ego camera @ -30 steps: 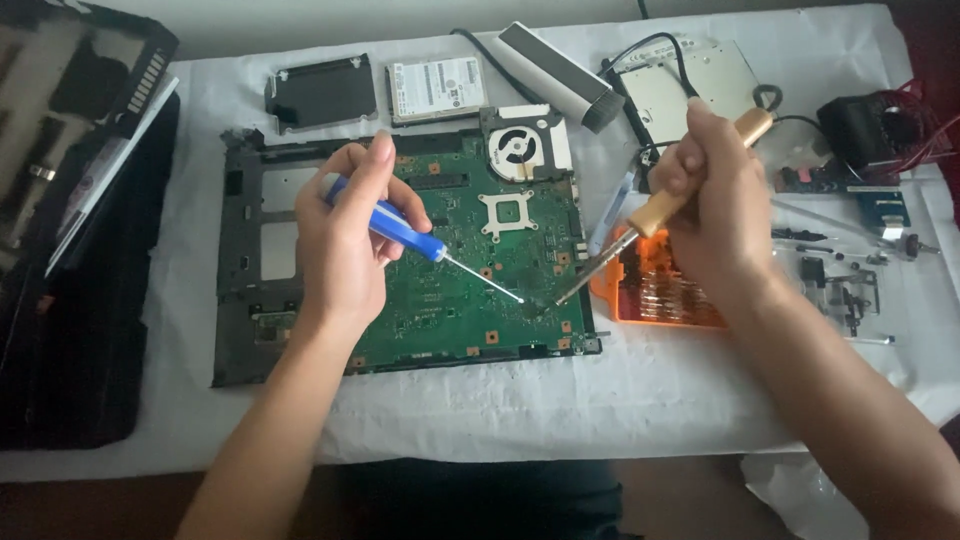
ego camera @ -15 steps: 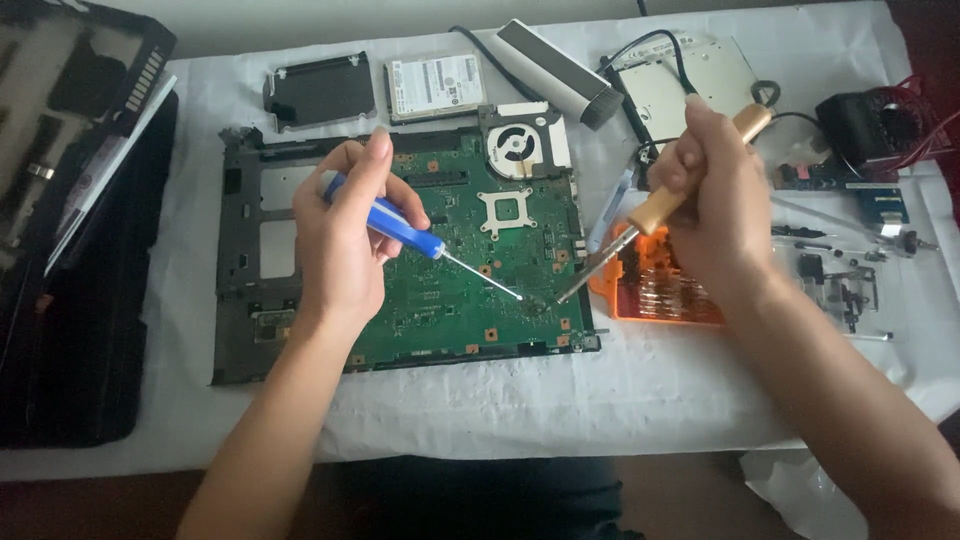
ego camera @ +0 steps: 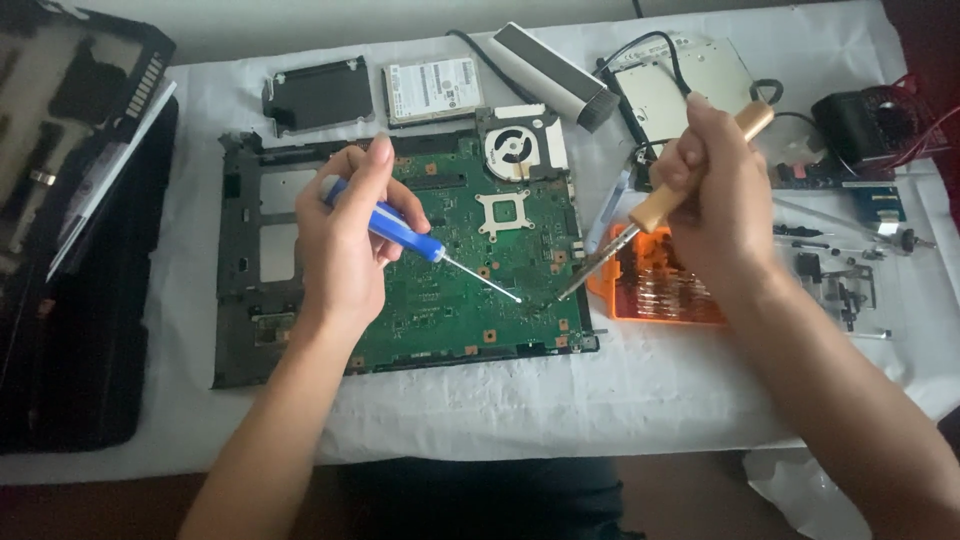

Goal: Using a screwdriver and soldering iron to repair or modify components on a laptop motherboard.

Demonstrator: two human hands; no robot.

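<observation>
With our left hand [ego camera: 345,240] closed on a light, stiff screwdriver [ego camera: 400,232] and our right hand [ego camera: 715,205] on a wooden-handled iron [ego camera: 665,200], both held by the handles, tips meet over the fragile board [ego camera: 450,290].

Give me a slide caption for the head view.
Left hand with blue-handled screwdriver, right hand with wooden-handled soldering iron, over green circuit board.

A circuit board [ego camera: 450,260] lies mid-frame on the table [ego camera: 560,400]; a fan [ego camera: 520,145] sits at its upper right, a bit tray [ego camera: 665,290] right, a case [ego camera: 70,250] far left.
</observation>
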